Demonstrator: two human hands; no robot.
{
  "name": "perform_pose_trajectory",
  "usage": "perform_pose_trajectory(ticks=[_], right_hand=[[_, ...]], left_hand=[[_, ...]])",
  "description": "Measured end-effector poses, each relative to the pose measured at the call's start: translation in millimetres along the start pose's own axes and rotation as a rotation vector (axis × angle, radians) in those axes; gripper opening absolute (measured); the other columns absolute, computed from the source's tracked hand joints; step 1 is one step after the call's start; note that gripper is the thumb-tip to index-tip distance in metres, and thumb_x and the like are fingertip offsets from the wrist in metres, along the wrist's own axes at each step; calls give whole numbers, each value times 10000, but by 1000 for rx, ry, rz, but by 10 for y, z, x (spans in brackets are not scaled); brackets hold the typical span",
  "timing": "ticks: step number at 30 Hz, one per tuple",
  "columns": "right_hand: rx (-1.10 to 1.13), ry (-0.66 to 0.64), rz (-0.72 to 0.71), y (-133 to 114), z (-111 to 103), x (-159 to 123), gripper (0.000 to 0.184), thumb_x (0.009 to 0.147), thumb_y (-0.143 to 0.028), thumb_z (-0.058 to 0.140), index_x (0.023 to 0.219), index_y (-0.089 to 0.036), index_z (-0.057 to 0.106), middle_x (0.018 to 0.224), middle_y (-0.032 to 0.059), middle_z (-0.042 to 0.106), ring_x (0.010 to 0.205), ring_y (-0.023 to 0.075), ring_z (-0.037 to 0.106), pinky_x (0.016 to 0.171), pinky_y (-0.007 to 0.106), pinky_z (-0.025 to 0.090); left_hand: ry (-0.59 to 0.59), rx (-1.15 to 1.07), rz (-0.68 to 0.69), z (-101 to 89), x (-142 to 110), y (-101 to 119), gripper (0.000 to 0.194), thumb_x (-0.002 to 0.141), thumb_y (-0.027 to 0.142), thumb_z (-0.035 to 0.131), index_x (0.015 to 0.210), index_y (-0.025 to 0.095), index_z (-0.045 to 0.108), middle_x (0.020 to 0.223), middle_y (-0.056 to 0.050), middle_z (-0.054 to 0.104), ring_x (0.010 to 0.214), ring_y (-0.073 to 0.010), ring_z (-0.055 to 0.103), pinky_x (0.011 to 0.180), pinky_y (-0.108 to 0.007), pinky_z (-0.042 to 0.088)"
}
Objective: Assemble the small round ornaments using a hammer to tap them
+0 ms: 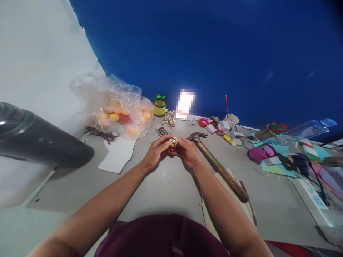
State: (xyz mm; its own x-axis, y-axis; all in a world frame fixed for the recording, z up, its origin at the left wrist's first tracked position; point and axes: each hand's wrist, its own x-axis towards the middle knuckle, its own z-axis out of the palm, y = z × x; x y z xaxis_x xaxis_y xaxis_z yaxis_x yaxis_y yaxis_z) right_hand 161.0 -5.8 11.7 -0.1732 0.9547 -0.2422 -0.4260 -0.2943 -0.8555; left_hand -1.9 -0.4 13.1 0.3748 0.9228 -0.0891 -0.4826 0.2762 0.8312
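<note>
Between our left hand and right hand we pinch a small orange metal-studded ball above the grey table. Beyond sits a small box of silvery studs; a wooden-handled claw hammer lies right, handle toward the front edge; a clear plastic bag of orange balls rests near the back edge, leftward.

- Dark cylinder: far left, slanted in view.
- Eyeglasses: beside white paper sheet.
- Yellow container: upright near blue wall; green top.
- White cup: holds red stick.
- Clear bottle: on its side, blue cap rightward.
- Power strip: right side of table.
</note>
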Motion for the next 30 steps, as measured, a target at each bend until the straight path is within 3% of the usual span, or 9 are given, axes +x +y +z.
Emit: perform_pose_trajectory(ticks=[7, 11, 15, 24, 30], right_hand=[[-63, 23, -40, 41, 28, -9, 481, 699, -594, 894, 869, -181, 714, 773, 40, 733, 639, 162, 673, 591, 296, 579], [-122, 30, -87, 13, 73, -39, 472, 658, -531, 932, 911, -193, 719, 787, 37, 757, 650, 171, 688, 615, 314, 585], [-194, 33, -162, -25, 95, -61, 424, 673, -494, 918, 932, -202, 753, 753, 10, 749, 676, 168, 691, 692, 341, 611], [-388, -14, -254, -14, 48, -62, 380, 723, -397, 870, 1045, -221, 768, 858, 14, 765, 804, 185, 705, 755, 333, 590], [-465, 4, -230, -5, 35, -51, 399, 749, -446, 848, 1039, -185, 762, 698, -17, 691, 620, 136, 616, 621, 277, 521]], left_hand=[[34, 28, -20, -24, 6, -28, 421, 822, 406, 839, 1147, 151, 756, 930, -75, 745, 750, -196, 706, 661, -332, 593], [38, 1, 15, -23, 10, -20, 447, 858, 463, 787, 1144, 121, 749, 989, -122, 771, 807, -221, 721, 709, -348, 604], [63, -10, 8, -1, 11, -13, 457, 830, 394, 815, 1191, 129, 722, 1058, -124, 778, 866, -241, 740, 771, -382, 613], [109, -127, -105, -79, 61, 7, 399, 775, 234, 850, 1148, 143, 740, 979, -85, 768, 872, -210, 734, 785, -352, 620], [73, -118, -107, -111, 75, 0, 349, 877, 350, 777, 1141, 126, 735, 1010, -124, 758, 837, -212, 726, 694, -333, 641]])
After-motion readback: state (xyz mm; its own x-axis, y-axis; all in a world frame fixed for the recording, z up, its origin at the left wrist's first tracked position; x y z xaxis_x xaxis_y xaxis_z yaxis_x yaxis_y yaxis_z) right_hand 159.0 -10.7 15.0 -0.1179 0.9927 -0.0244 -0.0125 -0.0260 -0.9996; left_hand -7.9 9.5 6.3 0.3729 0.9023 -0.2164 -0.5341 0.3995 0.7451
